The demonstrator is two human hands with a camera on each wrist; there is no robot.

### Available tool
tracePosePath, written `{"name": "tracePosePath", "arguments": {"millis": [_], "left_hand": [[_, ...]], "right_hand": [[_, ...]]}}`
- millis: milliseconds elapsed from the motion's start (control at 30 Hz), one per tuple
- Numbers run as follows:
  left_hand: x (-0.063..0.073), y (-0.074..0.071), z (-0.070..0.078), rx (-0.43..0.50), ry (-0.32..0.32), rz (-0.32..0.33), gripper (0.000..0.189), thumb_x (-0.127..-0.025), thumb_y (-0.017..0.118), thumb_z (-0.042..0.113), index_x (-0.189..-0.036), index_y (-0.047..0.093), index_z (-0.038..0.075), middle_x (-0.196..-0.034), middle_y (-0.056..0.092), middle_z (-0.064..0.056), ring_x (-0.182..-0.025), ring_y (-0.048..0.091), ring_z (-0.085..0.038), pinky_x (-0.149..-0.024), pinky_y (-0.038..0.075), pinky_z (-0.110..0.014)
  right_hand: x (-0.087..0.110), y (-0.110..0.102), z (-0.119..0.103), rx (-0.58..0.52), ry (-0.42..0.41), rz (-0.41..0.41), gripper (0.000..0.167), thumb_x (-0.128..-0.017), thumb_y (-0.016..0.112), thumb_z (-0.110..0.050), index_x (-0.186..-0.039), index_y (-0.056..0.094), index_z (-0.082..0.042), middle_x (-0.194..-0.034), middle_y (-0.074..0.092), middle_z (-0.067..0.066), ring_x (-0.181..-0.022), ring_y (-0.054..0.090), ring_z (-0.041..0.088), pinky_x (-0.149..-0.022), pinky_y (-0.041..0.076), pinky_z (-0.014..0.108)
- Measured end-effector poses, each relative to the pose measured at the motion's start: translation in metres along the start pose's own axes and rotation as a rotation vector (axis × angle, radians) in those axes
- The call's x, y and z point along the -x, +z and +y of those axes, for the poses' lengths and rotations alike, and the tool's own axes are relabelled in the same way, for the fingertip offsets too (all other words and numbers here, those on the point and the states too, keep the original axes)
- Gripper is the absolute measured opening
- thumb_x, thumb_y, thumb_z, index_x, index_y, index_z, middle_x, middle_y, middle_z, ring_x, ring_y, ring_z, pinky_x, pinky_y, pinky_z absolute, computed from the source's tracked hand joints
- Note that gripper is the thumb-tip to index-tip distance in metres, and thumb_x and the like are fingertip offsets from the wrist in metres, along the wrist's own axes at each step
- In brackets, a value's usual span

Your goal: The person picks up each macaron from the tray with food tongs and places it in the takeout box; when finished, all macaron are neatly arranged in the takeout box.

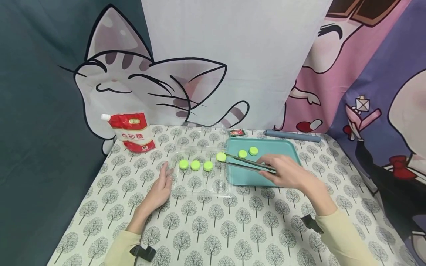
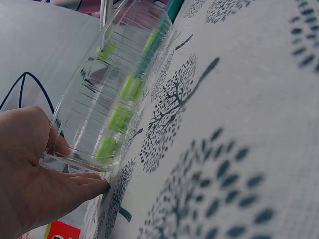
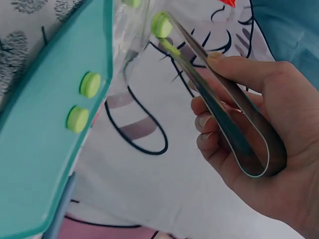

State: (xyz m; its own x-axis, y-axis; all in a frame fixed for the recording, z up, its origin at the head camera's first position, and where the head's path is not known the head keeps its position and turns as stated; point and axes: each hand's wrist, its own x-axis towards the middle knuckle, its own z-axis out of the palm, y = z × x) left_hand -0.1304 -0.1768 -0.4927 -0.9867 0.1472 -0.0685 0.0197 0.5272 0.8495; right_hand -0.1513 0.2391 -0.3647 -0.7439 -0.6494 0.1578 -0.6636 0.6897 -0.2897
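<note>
My right hand (image 1: 284, 170) grips metal tongs (image 3: 227, 107), whose tips pinch a bright green, macaron-like round (image 1: 221, 157). That round hangs over the right side of a clear plastic box (image 1: 199, 191), high above the base in the left wrist view. Inside the box, three similar green rounds (image 1: 195, 165) stand in a row. At the box's left end is my left hand (image 2: 45, 169), pinching the rim with the thumb on one side and fingers outside. Two more green rounds (image 1: 247, 152) lie on a teal tray (image 1: 263, 181) right of the box.
A red and white bag of sugar (image 1: 134, 135) with a white cap stands at the back left. Behind the tray lie a small red and green packet (image 1: 237, 132) and a blue-grey rod (image 1: 293, 136). The box's clear lid (image 1: 201, 136) lies folded back toward the curtain.
</note>
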Motion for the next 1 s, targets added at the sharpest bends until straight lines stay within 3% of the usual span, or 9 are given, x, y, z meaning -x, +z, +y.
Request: {"name": "tracePosePath", "arguments": {"millis": [267,500,600,833,1000], "left_hand": [[-0.001,0.0,0.001,-0.002,0.003,0.002,0.063,-0.11,0.033,0.014,-0.162,-0.001,0.003,-0.16,0.033,-0.028,-0.146,0.034,-0.049,-0.124,0.021,-0.061],[0.001,0.0,0.0,-0.005,-0.001,0.003,0.063,-0.11,0.032,0.015,-0.162,-0.001,0.004,-0.161,0.032,-0.027,-0.147,0.032,-0.047,-0.125,0.019,-0.06],[0.001,0.0,0.0,-0.002,0.0,0.004,0.063,-0.11,0.032,0.015,-0.162,-0.001,0.004,-0.161,0.032,-0.028,-0.149,0.031,-0.046,-0.126,0.017,-0.059],[0.001,0.0,0.0,0.005,0.0,0.003,0.063,-0.11,0.032,0.014,-0.162,-0.001,0.003,-0.161,0.031,-0.028,-0.148,0.031,-0.046,-0.126,0.018,-0.058],[0.001,0.0,0.0,0.006,-0.004,0.002,0.063,-0.11,0.032,0.014,-0.162,-0.001,0.004,-0.161,0.031,-0.028,-0.149,0.031,-0.046,-0.126,0.018,-0.058]], "right_hand": [[-0.032,-0.008,-0.013,0.069,-0.003,-0.166,0.025,-0.09,0.074,-0.013,-0.111,0.071,-0.002,-0.11,0.075,0.013,-0.087,0.073,0.024,-0.082,0.064,0.039],[-0.056,-0.017,-0.028,0.153,0.009,-0.277,0.007,-0.089,0.074,-0.012,-0.092,0.07,-0.007,-0.084,0.07,0.002,-0.064,0.056,0.008,-0.063,0.055,0.024],[-0.065,-0.021,-0.036,0.168,0.03,-0.325,0.009,-0.089,0.073,-0.01,-0.084,0.065,-0.01,-0.075,0.063,-0.002,-0.061,0.05,0.007,-0.059,0.051,0.022],[-0.076,-0.022,-0.047,0.184,0.087,-0.416,0.007,-0.089,0.075,-0.013,-0.089,0.068,-0.011,-0.077,0.064,-0.003,-0.062,0.053,0.009,-0.06,0.051,0.021],[-0.077,-0.015,-0.046,0.152,0.095,-0.433,0.006,-0.09,0.074,-0.013,-0.091,0.069,-0.009,-0.081,0.068,-0.001,-0.062,0.057,0.009,-0.059,0.053,0.02]]}}
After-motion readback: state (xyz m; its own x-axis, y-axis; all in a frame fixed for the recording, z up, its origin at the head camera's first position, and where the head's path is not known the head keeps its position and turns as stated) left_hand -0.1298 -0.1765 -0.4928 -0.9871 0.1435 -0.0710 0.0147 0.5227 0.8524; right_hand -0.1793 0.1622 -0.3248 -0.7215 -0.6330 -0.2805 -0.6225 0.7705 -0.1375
